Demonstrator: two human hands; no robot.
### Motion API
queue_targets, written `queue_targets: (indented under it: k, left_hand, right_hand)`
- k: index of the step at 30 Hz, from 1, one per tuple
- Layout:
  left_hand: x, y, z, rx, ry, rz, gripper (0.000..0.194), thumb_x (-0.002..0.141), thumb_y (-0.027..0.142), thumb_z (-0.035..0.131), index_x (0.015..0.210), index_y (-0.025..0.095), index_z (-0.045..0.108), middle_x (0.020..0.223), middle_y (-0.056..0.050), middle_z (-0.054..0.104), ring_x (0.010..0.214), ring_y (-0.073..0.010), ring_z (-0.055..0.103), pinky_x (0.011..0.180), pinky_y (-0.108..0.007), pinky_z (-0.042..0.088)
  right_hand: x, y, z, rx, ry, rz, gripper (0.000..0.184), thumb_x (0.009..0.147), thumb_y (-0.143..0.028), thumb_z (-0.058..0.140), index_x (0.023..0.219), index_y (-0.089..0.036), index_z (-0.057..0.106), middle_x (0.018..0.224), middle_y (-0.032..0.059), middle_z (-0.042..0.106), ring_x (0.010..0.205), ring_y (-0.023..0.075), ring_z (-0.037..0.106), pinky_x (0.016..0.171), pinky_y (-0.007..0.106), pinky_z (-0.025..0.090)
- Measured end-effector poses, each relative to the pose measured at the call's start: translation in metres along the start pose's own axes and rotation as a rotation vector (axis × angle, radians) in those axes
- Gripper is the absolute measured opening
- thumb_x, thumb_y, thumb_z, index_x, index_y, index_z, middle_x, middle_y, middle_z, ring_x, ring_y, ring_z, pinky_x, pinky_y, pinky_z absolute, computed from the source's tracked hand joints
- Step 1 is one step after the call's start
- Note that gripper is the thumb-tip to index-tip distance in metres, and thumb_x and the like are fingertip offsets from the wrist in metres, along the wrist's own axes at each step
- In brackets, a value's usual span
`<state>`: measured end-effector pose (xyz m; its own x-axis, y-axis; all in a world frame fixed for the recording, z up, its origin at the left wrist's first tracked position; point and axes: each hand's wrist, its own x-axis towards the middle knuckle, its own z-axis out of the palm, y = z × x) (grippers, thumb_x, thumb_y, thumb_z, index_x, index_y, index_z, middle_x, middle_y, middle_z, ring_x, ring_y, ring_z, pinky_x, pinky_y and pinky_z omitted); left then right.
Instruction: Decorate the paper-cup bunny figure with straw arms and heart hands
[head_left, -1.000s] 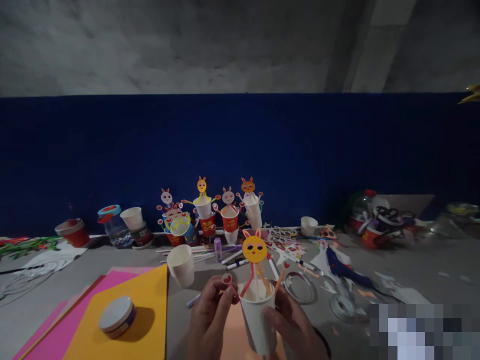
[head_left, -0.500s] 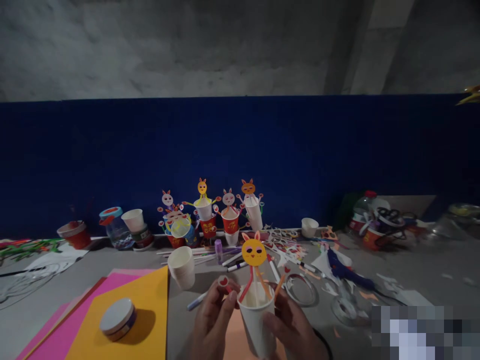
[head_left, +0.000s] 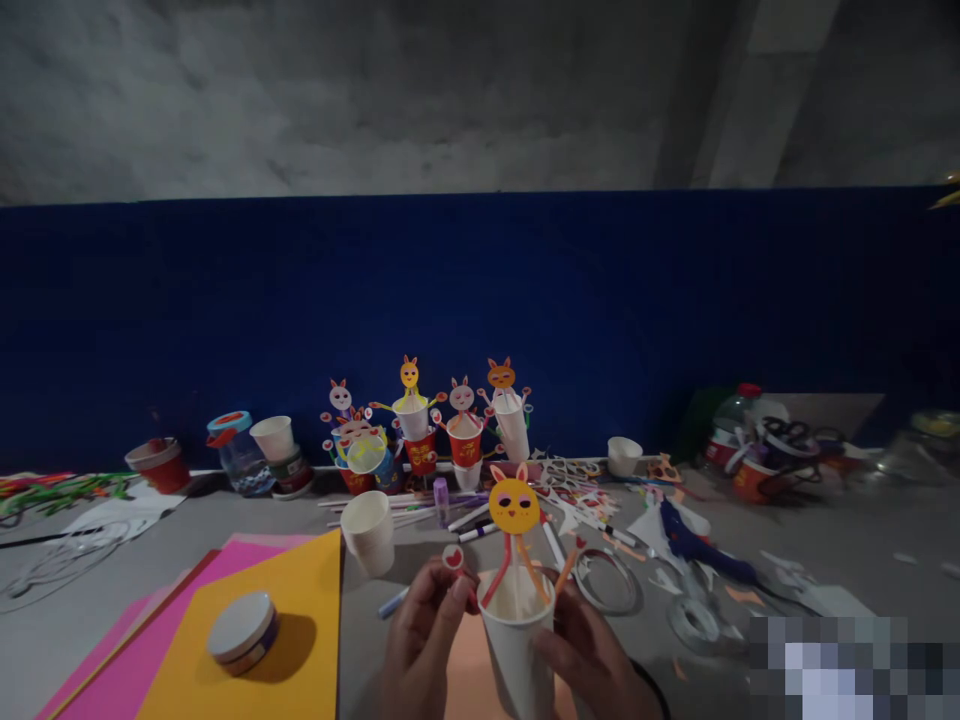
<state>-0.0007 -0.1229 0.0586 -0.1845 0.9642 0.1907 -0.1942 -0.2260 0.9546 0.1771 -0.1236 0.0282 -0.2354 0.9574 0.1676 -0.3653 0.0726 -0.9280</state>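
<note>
A white paper cup (head_left: 517, 665) stands upright low in the middle, wrapped from its right side by my right hand (head_left: 592, 645). Out of it rises a yellow paper bunny face (head_left: 514, 505) on a stick, with a red and an orange pipe cleaner bent over the rim. My left hand (head_left: 431, 635) pinches the red pipe cleaner arm near its end, where a small paper disc with a red heart (head_left: 453, 557) sticks up. On the right, the orange pipe cleaner arm (head_left: 568, 568) ends in another red heart. Peach paper (head_left: 466, 670) lies under the cup.
Finished-looking bunny cups (head_left: 465, 440) line the back. An empty white cup (head_left: 369, 532) stands left of my hands; a white-lidded jar (head_left: 242, 632) sits on yellow paper (head_left: 315, 580). Tape rolls (head_left: 694, 625), a blue glue gun (head_left: 701, 548), markers (head_left: 478, 532) and paper scraps lie right and behind.
The view has shifted slightly, so everything sits a little further right. Both hands keep the same hold on the cup and the red pipe cleaner.
</note>
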Motion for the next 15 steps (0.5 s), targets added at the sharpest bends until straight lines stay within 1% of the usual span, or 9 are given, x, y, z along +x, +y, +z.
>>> queue_targets:
  k: [4, 6, 9, 11, 15]
  left_hand:
    - [0.0004, 0.0005, 0.0007, -0.071, -0.030, -0.038, 0.026, 0.078, 0.046, 0.079, 0.080, 0.022, 0.073, 0.077, 0.000, 0.069, 0.077, -0.0165, 0.061, 0.073, -0.021, 0.051]
    - [0.0005, 0.0012, 0.0012, -0.115, -0.039, -0.048, 0.026, 0.077, 0.047, 0.080, 0.081, 0.022, 0.074, 0.076, 0.000, 0.069, 0.077, -0.0167, 0.061, 0.072, -0.022, 0.052]
    - [-0.0001, 0.0037, 0.0024, -0.138, -0.060, -0.056, 0.024, 0.078, 0.046, 0.079, 0.082, 0.022, 0.075, 0.076, 0.000, 0.069, 0.076, -0.0167, 0.061, 0.072, -0.022, 0.052]
    - [-0.0013, 0.0052, 0.0034, -0.122, -0.074, -0.028, 0.022, 0.080, 0.044, 0.078, 0.084, 0.022, 0.075, 0.082, -0.001, 0.069, 0.079, -0.0173, 0.061, 0.073, -0.022, 0.052]
    - [-0.0056, 0.0011, 0.0035, -0.061, -0.079, 0.087, 0.024, 0.080, 0.043, 0.077, 0.094, 0.024, 0.076, 0.100, -0.005, 0.071, 0.094, -0.0215, 0.064, 0.081, -0.025, 0.053]
  right_hand:
    - [0.0000, 0.0016, -0.0002, 0.025, 0.024, -0.005, 0.055, 0.075, -0.057, 0.080, 0.120, -0.027, 0.072, 0.121, 0.0114, 0.075, 0.118, 0.0327, 0.066, 0.107, 0.045, 0.045]
    - [0.0001, 0.0032, -0.0008, 0.033, 0.016, -0.007, 0.053, 0.075, -0.056, 0.080, 0.118, -0.026, 0.072, 0.121, 0.0118, 0.075, 0.117, 0.0334, 0.067, 0.107, 0.046, 0.046]
    - [0.0003, 0.0040, -0.0022, 0.004, -0.002, -0.008, 0.057, 0.075, -0.058, 0.080, 0.120, -0.024, 0.071, 0.122, 0.0139, 0.074, 0.118, 0.0354, 0.066, 0.104, 0.048, 0.048]
    - [0.0010, 0.0037, -0.0029, -0.010, 0.004, -0.015, 0.059, 0.075, -0.058, 0.079, 0.121, -0.023, 0.070, 0.123, 0.0147, 0.074, 0.118, 0.0357, 0.066, 0.103, 0.048, 0.049]
    - [0.0029, 0.0055, -0.0046, -0.005, -0.039, -0.027, 0.054, 0.077, -0.056, 0.079, 0.120, -0.025, 0.070, 0.126, 0.0131, 0.073, 0.120, 0.0330, 0.065, 0.103, 0.042, 0.049]
